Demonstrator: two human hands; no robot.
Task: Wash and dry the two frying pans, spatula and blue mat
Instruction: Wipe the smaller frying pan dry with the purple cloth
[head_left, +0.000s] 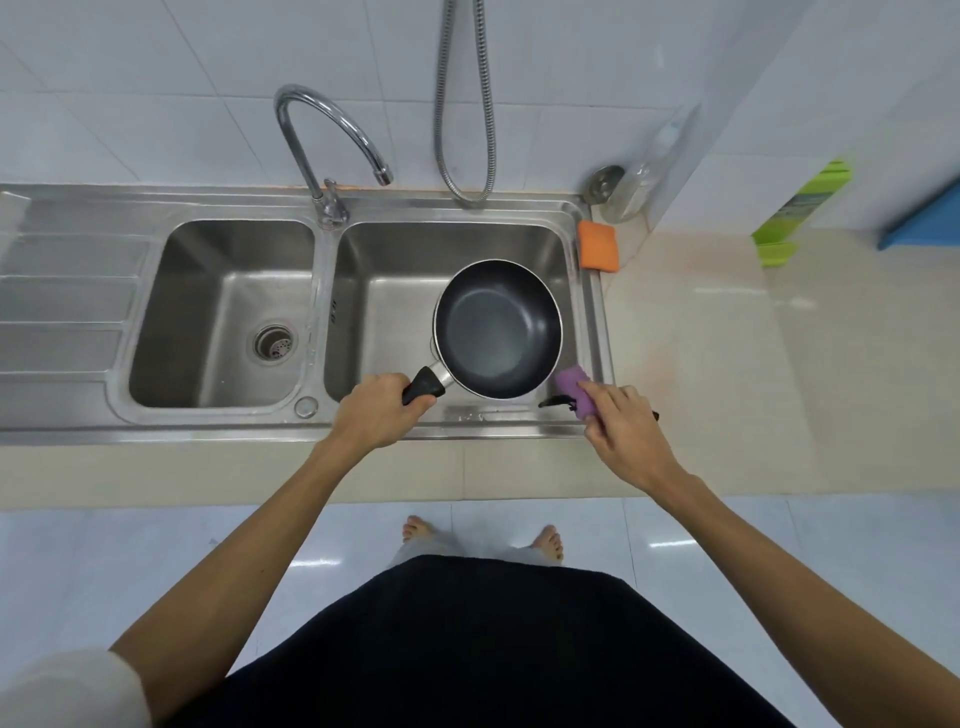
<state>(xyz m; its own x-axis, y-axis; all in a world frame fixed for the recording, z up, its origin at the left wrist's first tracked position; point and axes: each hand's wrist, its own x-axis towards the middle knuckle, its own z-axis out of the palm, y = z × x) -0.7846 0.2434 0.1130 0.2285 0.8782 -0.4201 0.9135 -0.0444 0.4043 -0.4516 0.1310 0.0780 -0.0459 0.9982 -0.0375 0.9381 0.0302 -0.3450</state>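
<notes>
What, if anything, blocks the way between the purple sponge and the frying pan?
Nothing visible does. The right hand holds the purple sponge at the sink's front right rim, right beside the frying pan, which the left hand grips by its handle.

No text, brand, number or sign can be read. A printed panel is seen on the green pack at the far right edge of the counter, but its print is too blurred to be made out.
</notes>
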